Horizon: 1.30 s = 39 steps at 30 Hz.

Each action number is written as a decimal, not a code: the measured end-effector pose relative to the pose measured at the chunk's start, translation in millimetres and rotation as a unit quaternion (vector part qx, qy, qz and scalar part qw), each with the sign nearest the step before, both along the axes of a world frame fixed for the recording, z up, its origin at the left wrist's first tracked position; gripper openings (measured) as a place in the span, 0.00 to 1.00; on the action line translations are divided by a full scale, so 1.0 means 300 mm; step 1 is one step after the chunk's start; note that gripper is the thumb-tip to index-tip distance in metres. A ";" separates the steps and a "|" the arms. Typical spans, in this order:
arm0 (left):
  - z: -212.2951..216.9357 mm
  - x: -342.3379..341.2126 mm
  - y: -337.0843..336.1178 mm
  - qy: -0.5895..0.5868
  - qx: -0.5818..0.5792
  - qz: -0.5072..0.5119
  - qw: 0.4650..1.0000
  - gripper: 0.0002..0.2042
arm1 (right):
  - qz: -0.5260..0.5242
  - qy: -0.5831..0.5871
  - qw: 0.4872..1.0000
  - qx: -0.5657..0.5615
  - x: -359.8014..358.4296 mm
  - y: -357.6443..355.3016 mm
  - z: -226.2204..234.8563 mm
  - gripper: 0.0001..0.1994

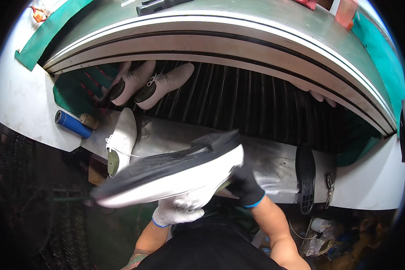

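L: the white shoe (123, 137) there could get knocked if the held shoe (182, 182) swings. Mid: L hand (177, 211) (white glove, fingers curled under upper) might slip if the weight tips. R: black-gloved R hand (247, 186) seems to grip near heel, tho blurred. Held shoe's over the metal ledge (274, 164), toe L, white upper, black treaded sole (159, 163) up, bond unclear.

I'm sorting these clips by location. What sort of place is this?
Probably a shoe factory or workshop: several white shoes stand together, a loose black sole lies on the metal ledge, and another white shoe is in hand.
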State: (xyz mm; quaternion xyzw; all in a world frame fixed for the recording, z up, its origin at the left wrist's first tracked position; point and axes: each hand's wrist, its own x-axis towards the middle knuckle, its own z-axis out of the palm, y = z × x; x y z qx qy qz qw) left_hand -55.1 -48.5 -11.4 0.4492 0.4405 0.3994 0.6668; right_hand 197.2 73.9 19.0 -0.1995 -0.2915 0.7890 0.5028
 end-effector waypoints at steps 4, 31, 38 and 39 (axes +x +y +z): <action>0.020 0.123 0.097 0.012 0.139 -0.062 0.988 0.44 | -0.109 -0.042 0.993 0.009 0.099 0.091 0.041 0.40; 0.360 0.165 0.444 -0.229 0.301 0.182 0.908 0.56 | -0.124 -0.246 0.889 0.366 -0.070 0.153 0.216 0.54; 0.404 0.040 0.390 -0.051 0.498 0.056 0.864 0.37 | -0.093 -0.222 0.786 0.570 -0.102 0.127 0.345 0.39; 0.414 0.043 0.383 -0.055 0.532 0.040 0.844 0.38 | -0.133 -0.170 0.775 0.595 -0.108 0.120 0.320 0.37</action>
